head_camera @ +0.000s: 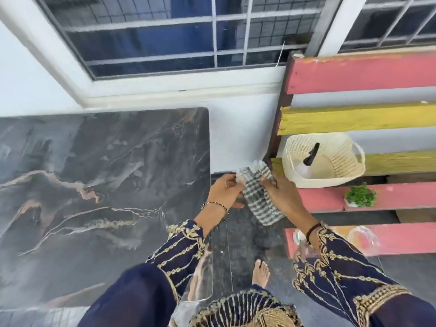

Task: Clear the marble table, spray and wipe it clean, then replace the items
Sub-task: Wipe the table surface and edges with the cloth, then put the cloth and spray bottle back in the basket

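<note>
The dark marble table (94,185) fills the left of the view, its top bare with pale streaks. Just past its right edge I hold a green-and-white checked cloth (259,197) in the air between both hands. My left hand (226,192) pinches the cloth's left upper edge. Gripping its right side is my right hand (283,197). The cloth hangs folded, over the dark floor between table and bench. A spray bottle with a black trigger (311,154) stands inside a cream woven basket (349,175) on the bench.
A slatted bench in pink and yellow (377,74) stands to the right. On it sit a small green plant (359,195), a clear glass item (363,237) and a round lid (298,236). A barred window (188,38) is behind. My bare foot (260,272) is on the floor.
</note>
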`<state>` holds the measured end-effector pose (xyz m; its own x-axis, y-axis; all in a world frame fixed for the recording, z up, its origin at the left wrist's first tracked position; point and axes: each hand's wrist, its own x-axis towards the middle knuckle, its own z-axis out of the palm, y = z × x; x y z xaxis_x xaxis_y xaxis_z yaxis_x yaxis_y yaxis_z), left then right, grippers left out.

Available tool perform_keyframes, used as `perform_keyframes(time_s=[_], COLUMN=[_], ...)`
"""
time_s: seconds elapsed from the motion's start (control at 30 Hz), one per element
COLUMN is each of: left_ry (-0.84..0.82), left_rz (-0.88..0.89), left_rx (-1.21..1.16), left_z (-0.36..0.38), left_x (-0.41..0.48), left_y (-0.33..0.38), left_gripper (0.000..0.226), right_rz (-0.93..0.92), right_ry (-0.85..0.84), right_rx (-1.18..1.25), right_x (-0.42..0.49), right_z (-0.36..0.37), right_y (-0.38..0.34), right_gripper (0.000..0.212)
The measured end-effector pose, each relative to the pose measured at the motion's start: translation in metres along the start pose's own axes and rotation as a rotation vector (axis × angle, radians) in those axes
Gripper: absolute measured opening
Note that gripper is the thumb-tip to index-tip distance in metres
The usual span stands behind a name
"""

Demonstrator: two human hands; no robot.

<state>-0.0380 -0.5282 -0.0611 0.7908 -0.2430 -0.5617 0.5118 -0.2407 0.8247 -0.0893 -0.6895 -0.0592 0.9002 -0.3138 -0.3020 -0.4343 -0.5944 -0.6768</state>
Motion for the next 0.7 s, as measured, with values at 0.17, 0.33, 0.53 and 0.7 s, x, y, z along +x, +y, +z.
perform_keyframes(time_s=[0.17,0.33,0.53,0.7], left_ry=[-0.099,-0.130,-0.169,-0.201], left_rz=[-0.038,-0.050,-0.068,-0.078], left_rx=[0.122,0.272,0.396,0.460], left_z=[0.089,0.147,0.186,0.202], left_x=[0.063,0.107,0.135,0.148], left_y=[0.019,0.015,0.005,-0.014], left_gripper=[0.016,0.012,0.015,0.014], right_rz=[0.107,0.219,0.453,0.481], right_ry=[0.319,0.567,0.462,0.353], right_rx=[0.041,-0.058,-0.141,-0.172], right_x=[0.071,0.115,0.174,0.218], right_z=[-0.069,-0.121,-0.144,-0.140], right_y=[0.078,0.134,0.186,0.212], right_gripper=[0.047,0.042,0.047,0.050])
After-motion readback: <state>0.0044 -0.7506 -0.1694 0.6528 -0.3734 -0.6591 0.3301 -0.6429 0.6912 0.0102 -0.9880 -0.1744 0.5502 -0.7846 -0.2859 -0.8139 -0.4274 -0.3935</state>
